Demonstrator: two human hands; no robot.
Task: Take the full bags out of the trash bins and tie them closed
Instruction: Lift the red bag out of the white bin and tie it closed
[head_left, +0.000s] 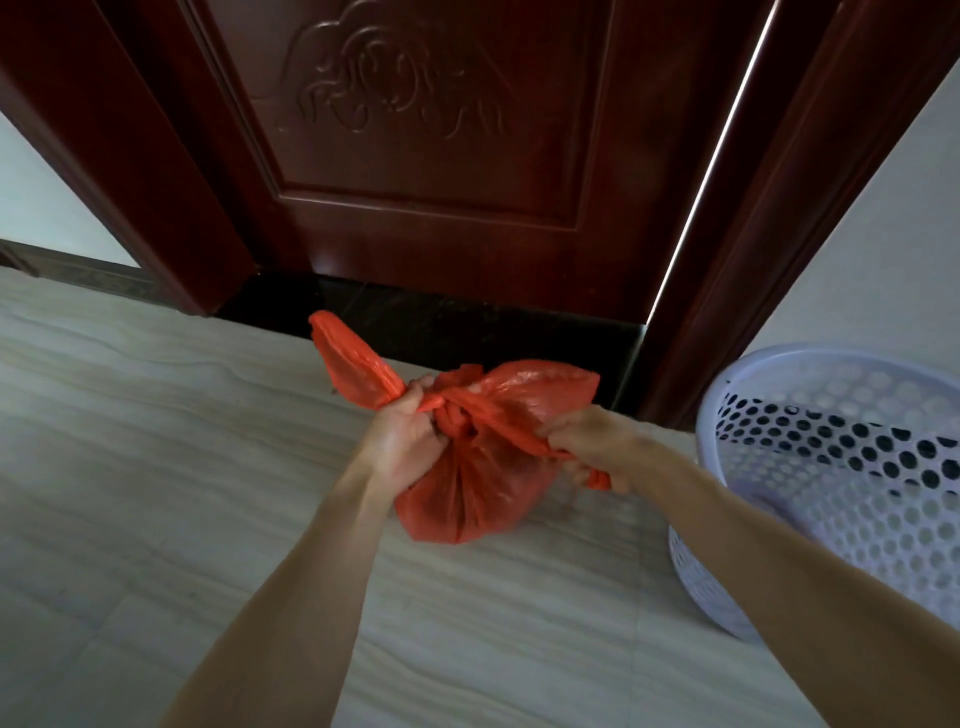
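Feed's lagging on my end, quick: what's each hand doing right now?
Left hand: closed on one twisted end of the red bag, at the knot.
Right hand: closed on the bag's other twisted end, pulled out sideways.

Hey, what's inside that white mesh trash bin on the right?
The visible part of the white mesh bin shows no bag or trash. Its bottom is hidden by the right forearm and the frame edge.

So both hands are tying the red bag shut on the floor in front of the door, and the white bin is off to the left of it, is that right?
Not quite. The head view shows the white bin to the right of the red bag, not the left. The rest holds: the left hand and right hand are tying it shut on the floor in front of the door.
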